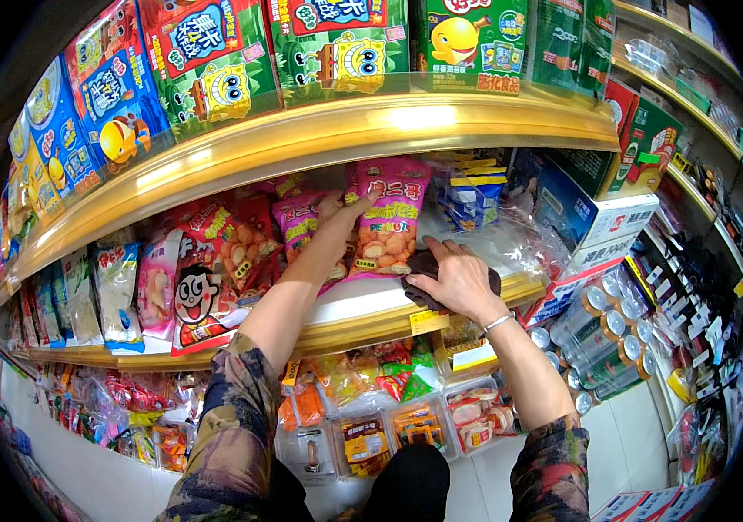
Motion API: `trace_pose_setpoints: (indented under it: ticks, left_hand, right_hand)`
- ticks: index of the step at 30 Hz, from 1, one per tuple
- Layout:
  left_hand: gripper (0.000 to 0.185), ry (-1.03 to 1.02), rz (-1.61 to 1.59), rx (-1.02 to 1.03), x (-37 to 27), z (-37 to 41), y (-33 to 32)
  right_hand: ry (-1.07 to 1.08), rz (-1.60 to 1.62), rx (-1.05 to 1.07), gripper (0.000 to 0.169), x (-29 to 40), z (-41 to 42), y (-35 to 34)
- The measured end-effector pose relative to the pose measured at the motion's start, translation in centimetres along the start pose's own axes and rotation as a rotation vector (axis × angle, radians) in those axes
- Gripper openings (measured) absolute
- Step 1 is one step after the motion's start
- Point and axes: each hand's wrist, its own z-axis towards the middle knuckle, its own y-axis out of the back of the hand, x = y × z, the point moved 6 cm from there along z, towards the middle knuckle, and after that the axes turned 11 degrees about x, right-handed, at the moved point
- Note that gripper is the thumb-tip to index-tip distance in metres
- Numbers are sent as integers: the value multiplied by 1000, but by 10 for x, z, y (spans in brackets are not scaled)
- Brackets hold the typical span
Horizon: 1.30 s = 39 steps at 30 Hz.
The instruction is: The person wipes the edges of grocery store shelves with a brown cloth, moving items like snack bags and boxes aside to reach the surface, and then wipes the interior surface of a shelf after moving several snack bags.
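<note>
On the middle shelf (371,297) my left hand (342,212) reaches among pink peanut snack bags, its fingers at the upper left edge of an upright pink peanut bag (390,215); whether they grip it cannot be told. Another pink peanut bag (296,225) lies behind my left wrist. My right hand (459,277) rests on a dark brown cloth (420,287) at the shelf's front, right of the upright bag. Behind it are blue-and-yellow packets (476,196) and clear plastic wrapping (508,241).
Above runs an upper shelf's yellow edge (358,117) with snack boxes (228,59). Red snack bags (205,293) stand left. Below are plastic bins (365,444) of packets. Wrapped cans (606,333) and stacked cartons (561,196) are at the right.
</note>
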Motion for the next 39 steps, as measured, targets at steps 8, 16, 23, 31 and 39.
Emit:
trace_pose_setpoints:
  ticks: [8,16,23,31,39]
  left_hand:
    - [59,-361,163,242,-9,-18,-23]
    - [28,-251,256,390,-37,-31,-39]
    - [19,-344,-113,28,-18,-12,27]
    - [26,-234,-565,-156,1,-8,127]
    - [20,-290,-618,26,-3,-60,167]
  right_hand:
    - [75,104,163,81,-5,13,1]
    - [52,-27,130,70,-3,7,0]
    - [59,43,70,75,-2,-1,6]
    - [89,4,49,66,-5,1,-2]
    - [-101,226,68,50,-23,6,0]
